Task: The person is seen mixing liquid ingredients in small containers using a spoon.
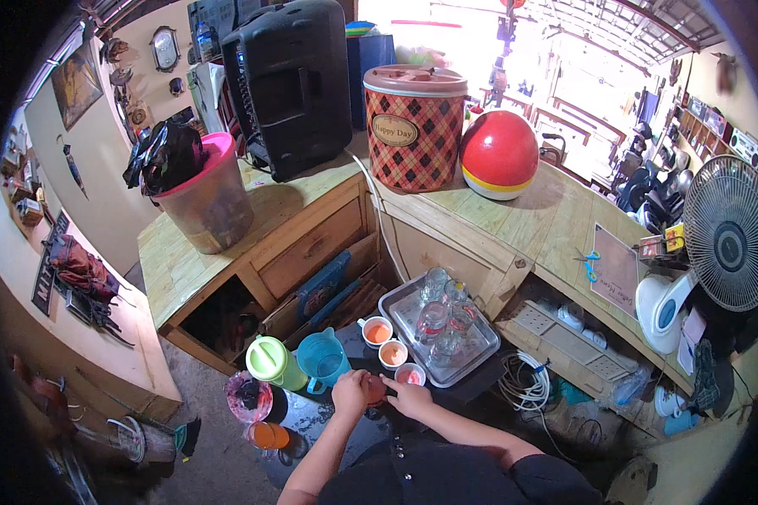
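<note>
In the head view we have both bare hands close together over the near part of a dark low table [310,417]. Our left hand [350,393] is partly curled beside a small reddish item [376,390], and our right hand [410,398] reaches in from the right with its fingers narrowly spread. The item sits between the two, largely hidden, so we cannot tell what it is or whether either hand grips it. Just beyond our hands, three white cups [393,354] with orange to pink contents stand in a slanting row. To their right we see a silver rectangular tray [480,348] bearing several clear glass mugs [433,321]. Left of the cups are a translucent blue pitcher [322,357] and a lidded light-green pitcher [269,360]. Nearer on the left we find a pink plastic bag [242,402] with dark contents and a glass of orange liquid [269,436]. Farther off, a wooden counter [535,215] carries a black loudspeaker [293,88], a tartan drink cooler [414,150] and, at the right, a white electric fan [727,236]
</note>
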